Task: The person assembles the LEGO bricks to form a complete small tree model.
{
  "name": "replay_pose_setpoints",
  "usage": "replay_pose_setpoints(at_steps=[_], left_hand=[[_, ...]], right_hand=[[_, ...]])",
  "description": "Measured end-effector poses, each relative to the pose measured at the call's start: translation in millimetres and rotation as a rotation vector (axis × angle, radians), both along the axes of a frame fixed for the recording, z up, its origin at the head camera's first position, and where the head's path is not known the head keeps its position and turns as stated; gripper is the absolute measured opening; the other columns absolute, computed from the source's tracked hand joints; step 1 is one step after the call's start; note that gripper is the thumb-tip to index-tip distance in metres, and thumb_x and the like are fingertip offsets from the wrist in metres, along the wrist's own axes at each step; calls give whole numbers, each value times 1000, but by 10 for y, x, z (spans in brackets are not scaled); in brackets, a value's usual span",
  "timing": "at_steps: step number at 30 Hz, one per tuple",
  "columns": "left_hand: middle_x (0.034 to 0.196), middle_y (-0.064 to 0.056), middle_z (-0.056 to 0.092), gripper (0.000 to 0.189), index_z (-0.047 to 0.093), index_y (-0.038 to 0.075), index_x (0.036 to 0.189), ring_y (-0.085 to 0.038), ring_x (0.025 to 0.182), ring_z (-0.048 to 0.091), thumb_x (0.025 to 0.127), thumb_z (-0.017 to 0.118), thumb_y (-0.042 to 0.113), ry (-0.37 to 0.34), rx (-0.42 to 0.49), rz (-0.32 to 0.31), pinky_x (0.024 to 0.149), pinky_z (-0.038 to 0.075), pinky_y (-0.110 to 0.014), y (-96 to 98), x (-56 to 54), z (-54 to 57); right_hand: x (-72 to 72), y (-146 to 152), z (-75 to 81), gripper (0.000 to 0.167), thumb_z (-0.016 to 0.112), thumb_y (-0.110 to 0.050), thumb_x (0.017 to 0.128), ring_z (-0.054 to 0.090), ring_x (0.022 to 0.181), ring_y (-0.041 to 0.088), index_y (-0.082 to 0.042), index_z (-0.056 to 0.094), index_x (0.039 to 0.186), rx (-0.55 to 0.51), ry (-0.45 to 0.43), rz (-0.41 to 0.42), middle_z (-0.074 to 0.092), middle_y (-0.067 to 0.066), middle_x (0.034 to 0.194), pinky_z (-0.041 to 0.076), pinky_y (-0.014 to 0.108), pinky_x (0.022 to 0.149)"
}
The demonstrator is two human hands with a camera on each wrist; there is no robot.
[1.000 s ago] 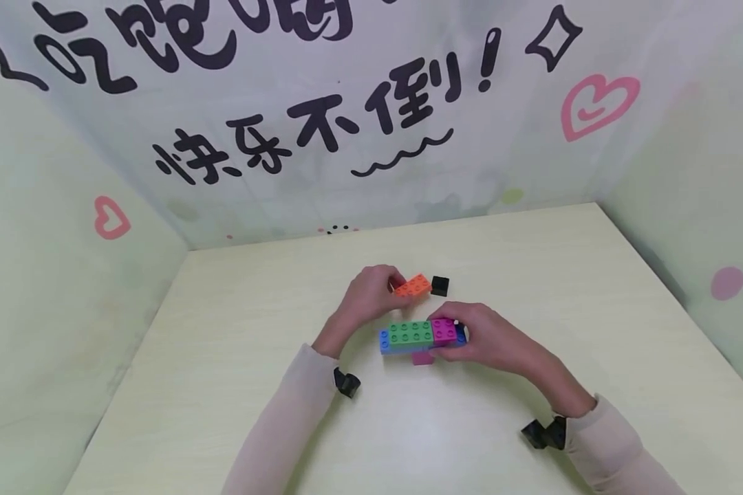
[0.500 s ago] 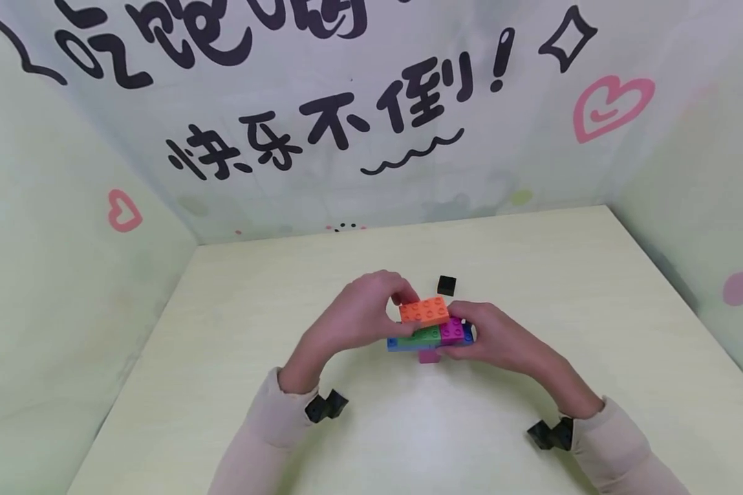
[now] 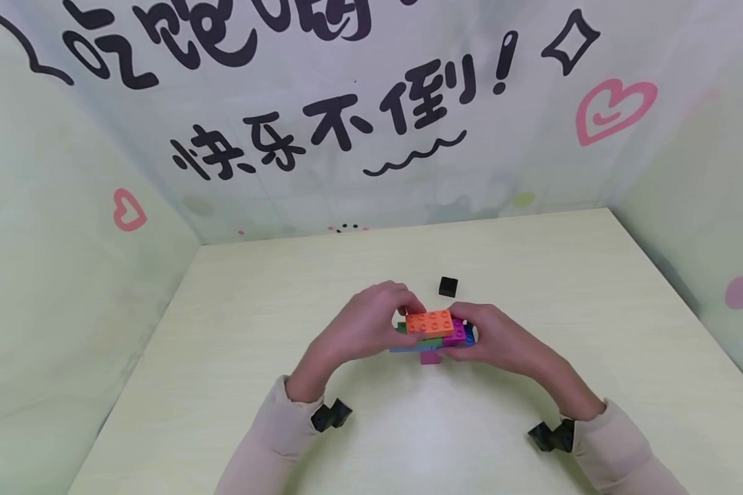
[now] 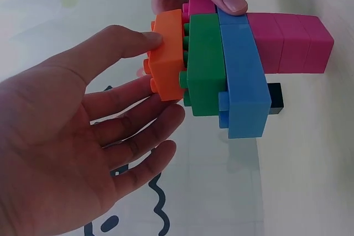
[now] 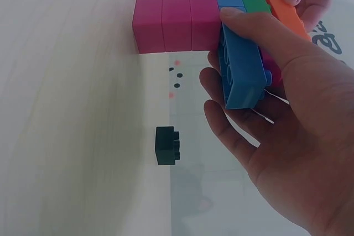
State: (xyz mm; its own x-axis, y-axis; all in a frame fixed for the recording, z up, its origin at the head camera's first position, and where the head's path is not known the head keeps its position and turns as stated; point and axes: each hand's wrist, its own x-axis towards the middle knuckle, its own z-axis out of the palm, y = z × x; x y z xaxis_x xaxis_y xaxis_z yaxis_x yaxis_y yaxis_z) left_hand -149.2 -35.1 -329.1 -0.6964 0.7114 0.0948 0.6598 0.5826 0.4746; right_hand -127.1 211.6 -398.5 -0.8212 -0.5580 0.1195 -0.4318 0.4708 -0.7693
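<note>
In the head view my left hand [image 3: 368, 323] pinches an orange toy building brick [image 3: 430, 322] between thumb and fingers. It sits over a green brick [image 4: 206, 64], whose studs show in a narrow gap between the two in the left wrist view. Beneath the green one lies a layer of blue bricks [image 4: 246, 87], with a magenta brick [image 3: 455, 334] on top beside the green. A column of stacked magenta bricks [image 5: 177, 23] supports the blue layer from below. My right hand [image 3: 498, 337] grips the right end of this build, thumb on the blue underside.
A small black brick [image 3: 448, 286] stands alone on the pale table [image 3: 272, 289] behind the build. Printed fabric walls [image 3: 322, 172] enclose the table at the back and both sides. Each sleeve cuff carries a black wrist camera [image 3: 331, 415].
My left hand has brought the orange brick from beside the black brick toward me and down over the green brick. The right hand keeps its hold on the build.
</note>
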Motion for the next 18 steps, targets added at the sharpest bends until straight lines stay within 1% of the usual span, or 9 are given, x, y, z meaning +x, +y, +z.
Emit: replay_pose_setpoints(at_steps=[5, 8, 11, 14, 18], left_hand=[[92, 10, 62, 28, 73, 15, 104, -10, 85, 57, 79, 83, 20, -2, 18, 2, 73, 46, -23, 8, 7, -25], [93, 9, 62, 29, 74, 15, 105, -13, 86, 59, 79, 83, 23, 9, 23, 7, 72, 46, -23, 9, 27, -31], [94, 8, 63, 30, 74, 14, 106, -12, 87, 59, 79, 83, 25, 20, 14, 17, 73, 46, -22, 14, 47, -33], [96, 8, 62, 31, 74, 14, 107, -12, 87, 58, 80, 83, 26, 16, 6, 27, 72, 46, -22, 16, 58, -42], [96, 8, 61, 32, 74, 13, 108, -12, 85, 57, 80, 83, 26, 13, 6, 31, 70, 46, -22, 9, 60, -60]], right_hand=[[-6, -3, 3, 37, 83, -16, 80, 59, 78, 12, -23, 62, 110, -5, 3, -4, 64, -12, 94, 53, 32, 68], [-12, -7, 7, 37, 83, -12, 79, 59, 76, 13, -23, 62, 108, -14, 0, -6, 64, -11, 93, 53, 32, 66], [-17, 4, 11, 39, 82, -12, 80, 59, 78, 13, -23, 62, 110, -13, 9, 4, 64, -11, 95, 53, 31, 68], [-17, 39, 37, 43, 83, -16, 80, 58, 86, 11, -23, 61, 116, -25, 56, 7, 63, -12, 101, 52, 32, 72], [-23, 98, 96, 48, 85, -22, 78, 58, 95, 9, -24, 62, 120, -99, 153, 0, 63, -13, 108, 51, 35, 78]])
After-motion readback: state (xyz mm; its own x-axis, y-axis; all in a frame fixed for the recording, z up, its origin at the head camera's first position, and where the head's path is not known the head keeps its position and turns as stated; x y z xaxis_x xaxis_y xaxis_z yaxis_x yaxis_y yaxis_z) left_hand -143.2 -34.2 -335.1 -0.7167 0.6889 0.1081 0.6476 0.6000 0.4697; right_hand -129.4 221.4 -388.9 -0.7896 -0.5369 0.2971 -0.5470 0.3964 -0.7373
